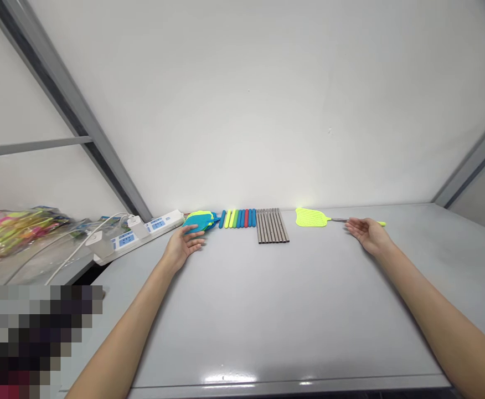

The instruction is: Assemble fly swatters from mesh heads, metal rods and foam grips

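My left hand (183, 245) is open, fingers spread, at the near edge of a stack of blue and yellow fly swatter heads (201, 221). Whether it touches them I cannot tell. Over on the right, my right hand (367, 233) is also open, its fingers stretched out in front of the metal rod of a yellow-green fly swatter (312, 218). The hand hides part of that swatter's rod and handle. Between the hands lie a row of coloured handles (237, 219) in blue, yellow, green and red, and a row of metal tubes (271, 226) side by side.
A white power strip (159, 224) with plugs and cables runs along the table's left side. Beyond it lie colourful items in clear plastic bags (22, 230). A white wall (267, 111) stands behind the grey table (275, 310). The lower left corner is pixelated.
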`<state>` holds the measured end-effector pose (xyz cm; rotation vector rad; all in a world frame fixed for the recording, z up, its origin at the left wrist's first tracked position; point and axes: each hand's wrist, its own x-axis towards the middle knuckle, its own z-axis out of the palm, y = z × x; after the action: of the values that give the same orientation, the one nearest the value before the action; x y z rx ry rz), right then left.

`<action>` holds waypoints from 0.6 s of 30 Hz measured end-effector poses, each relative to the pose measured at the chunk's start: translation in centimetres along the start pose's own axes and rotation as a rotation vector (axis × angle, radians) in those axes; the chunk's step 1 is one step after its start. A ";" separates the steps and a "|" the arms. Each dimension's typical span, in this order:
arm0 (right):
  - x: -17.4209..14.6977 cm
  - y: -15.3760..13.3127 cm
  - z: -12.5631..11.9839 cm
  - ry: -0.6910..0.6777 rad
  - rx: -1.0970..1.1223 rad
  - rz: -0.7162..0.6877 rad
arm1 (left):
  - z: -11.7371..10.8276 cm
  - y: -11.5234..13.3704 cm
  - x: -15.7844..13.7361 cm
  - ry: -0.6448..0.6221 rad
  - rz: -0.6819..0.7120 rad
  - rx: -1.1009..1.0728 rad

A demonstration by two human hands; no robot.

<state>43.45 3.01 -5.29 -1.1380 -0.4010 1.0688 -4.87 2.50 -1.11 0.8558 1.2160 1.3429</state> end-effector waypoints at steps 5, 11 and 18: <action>-0.7 -0.3 0.3 -0.018 -0.019 0.007 | 0.3 0.4 -0.5 -0.009 0.079 0.031; -2.4 0.0 1.9 -0.138 -0.033 0.059 | 3.1 0.0 -2.6 -0.169 0.316 0.072; -7.1 1.8 5.7 -0.573 -0.056 0.219 | 6.8 -1.2 -6.7 -0.400 0.061 0.154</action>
<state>35.02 0.09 -2.84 -0.9230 -0.7696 1.5884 3.06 -2.89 0.16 1.2144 0.9913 1.0673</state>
